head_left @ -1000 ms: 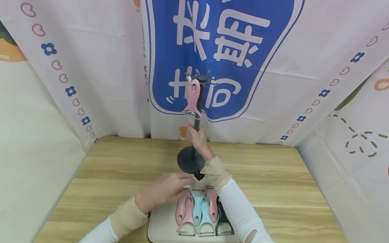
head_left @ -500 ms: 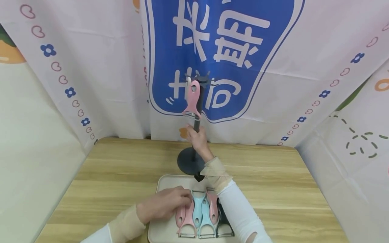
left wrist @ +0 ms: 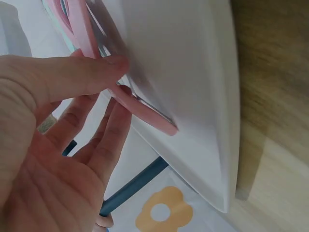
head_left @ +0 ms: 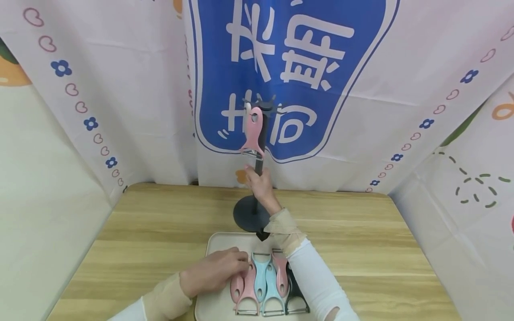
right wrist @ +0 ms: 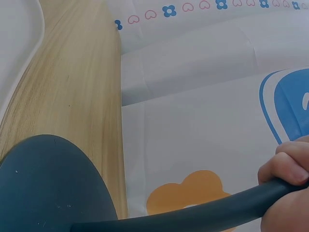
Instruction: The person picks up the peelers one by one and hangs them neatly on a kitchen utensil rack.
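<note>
Gloss covers the smooth, curved handle of the leftmost pink peeler (head_left: 237, 289), which is on a pale tray (head_left: 209, 307) with rounded corners. The left hand (head_left: 217, 271) pinches this peeler near its blade end, between thumb and fingers. The right hand (head_left: 261, 185) is curled round the thin dark pole of a stand (head_left: 246, 216), whose base is flat and round. Another pink peeler (head_left: 253, 131) hangs from its hooks and partly covers what hangs behind. The white sleeve (head_left: 319, 276) hides part of a black peeler (head_left: 296, 294); the right wrist view cuts off the right hand. Compared with one second ago, the left hand has come nearer to the person, while the right hand stays on the pole.
</note>
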A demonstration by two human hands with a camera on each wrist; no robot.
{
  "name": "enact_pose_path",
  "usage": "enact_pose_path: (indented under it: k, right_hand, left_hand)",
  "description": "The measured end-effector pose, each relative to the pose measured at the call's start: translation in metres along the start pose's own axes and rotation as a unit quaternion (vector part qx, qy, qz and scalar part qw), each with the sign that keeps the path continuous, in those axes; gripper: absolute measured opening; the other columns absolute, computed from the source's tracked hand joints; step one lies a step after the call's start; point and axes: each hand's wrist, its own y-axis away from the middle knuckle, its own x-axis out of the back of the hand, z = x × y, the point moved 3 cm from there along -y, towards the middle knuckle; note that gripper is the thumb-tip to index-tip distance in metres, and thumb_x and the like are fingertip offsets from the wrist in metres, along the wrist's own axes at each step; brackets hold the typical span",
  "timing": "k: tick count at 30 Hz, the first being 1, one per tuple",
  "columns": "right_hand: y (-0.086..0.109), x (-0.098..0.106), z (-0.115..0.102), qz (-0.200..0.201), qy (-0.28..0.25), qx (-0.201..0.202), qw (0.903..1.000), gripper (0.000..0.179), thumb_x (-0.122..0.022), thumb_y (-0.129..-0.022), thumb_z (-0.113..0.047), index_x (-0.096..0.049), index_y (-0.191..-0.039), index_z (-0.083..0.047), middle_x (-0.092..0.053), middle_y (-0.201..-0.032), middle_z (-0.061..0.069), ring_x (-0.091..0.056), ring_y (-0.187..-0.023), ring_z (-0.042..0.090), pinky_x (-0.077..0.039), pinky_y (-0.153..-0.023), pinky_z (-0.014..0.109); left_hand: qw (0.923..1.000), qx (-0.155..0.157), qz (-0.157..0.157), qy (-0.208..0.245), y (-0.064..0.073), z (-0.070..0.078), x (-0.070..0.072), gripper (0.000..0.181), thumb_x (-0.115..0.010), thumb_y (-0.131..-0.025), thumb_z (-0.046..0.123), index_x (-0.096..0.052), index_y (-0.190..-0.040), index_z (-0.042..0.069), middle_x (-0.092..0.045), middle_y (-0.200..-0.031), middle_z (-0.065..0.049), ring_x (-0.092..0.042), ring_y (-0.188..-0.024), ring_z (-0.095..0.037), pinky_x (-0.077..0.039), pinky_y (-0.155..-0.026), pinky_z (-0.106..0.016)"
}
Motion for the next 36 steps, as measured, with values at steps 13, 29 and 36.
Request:
enact_pose_path:
  k: [13, 29, 36]
  right_hand:
    - [0.000, 0.000, 0.000, -0.004, 0.006, 0.013, 0.9999, 0.054, -0.056, -0.110, -0.021, -0.042, -0.057, -0.017, -0.038, -0.047, -0.013, -0.031, -0.039, 0.007, -0.025, -0.042, 0.026]
    - [-0.002, 0.001, -0.003, -0.002, 0.003, 0.005, 1.0000, 0.054, -0.053, -0.109, -0.014, -0.041, -0.056, -0.018, -0.036, -0.046, -0.013, -0.030, -0.037, 0.006, -0.024, -0.040, 0.024]
    - [-0.002, 0.000, -0.001, -0.006, -0.006, 0.011, 0.9999, 0.054, -0.052, -0.109, -0.012, -0.041, -0.056, -0.016, -0.036, -0.045, -0.013, -0.029, -0.036, 0.006, -0.024, -0.039, 0.025]
  left_hand:
    - [0.9984, 0.042, -0.018, -0.034, 0.000, 0.000, 0.012, 0.028, -0.077, -0.086, -0.008, -0.073, -0.090, 0.020, -0.059, -0.085, 0.009, -0.057, -0.079, -0.010, -0.048, -0.068, -0.021]
    - [0.9973, 0.019, 0.070, 0.010, 0.006, -0.017, 0.038, 0.031, -0.079, -0.080, -0.013, -0.070, -0.090, 0.014, -0.067, -0.087, 0.005, -0.060, -0.084, -0.010, -0.055, -0.079, -0.027]
    - [0.9859, 0.038, 0.078, 0.143, 0.008, -0.031, 0.048, 0.022, -0.078, -0.088, -0.008, -0.070, -0.093, 0.012, -0.067, -0.085, 0.004, -0.060, -0.074, -0.010, -0.053, -0.069, -0.022]
